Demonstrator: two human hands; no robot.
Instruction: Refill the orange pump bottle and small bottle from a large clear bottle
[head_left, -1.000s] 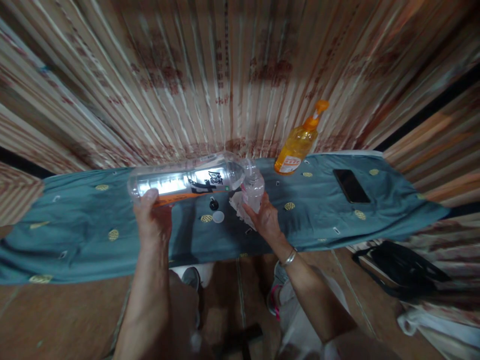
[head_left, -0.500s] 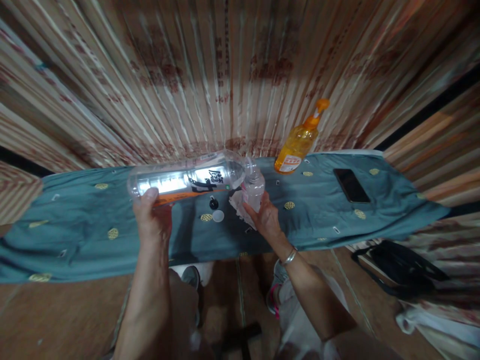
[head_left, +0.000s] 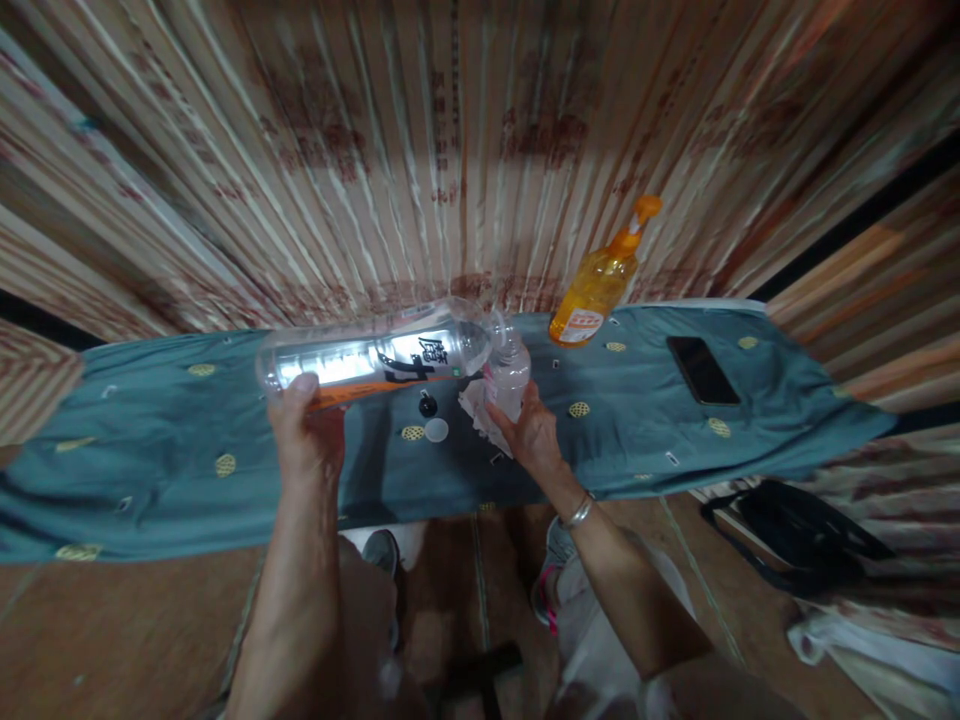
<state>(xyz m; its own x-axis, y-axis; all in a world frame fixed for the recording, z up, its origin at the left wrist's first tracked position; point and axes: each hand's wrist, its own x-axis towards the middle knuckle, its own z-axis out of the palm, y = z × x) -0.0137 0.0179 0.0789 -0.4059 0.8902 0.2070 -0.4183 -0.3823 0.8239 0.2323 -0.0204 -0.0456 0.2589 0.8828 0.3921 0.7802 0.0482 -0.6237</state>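
Observation:
My left hand [head_left: 309,430] is closed around the lower end of a large clear plastic bottle [head_left: 360,362] with an orange-edged label. The bottle lies nearly level, its neck pointing right. My right hand [head_left: 529,425] grips a small clear bottle [head_left: 512,372], held upright, with its mouth at the big bottle's neck; whether the two rims touch I cannot tell. A crumpled white tissue [head_left: 480,410] sits beside the small bottle, by my right fingers. Below the large bottle, a small black cap [head_left: 427,404] and a round whitish lid [head_left: 436,430] rest on the cloth.
A yellow pump bottle [head_left: 592,295] stands at the back right of the table, covered with green cloth [head_left: 630,430]. A black phone [head_left: 703,370] lies farther right. Behind is a striped curtain [head_left: 405,150]. A black bag [head_left: 795,535] is at the lower right.

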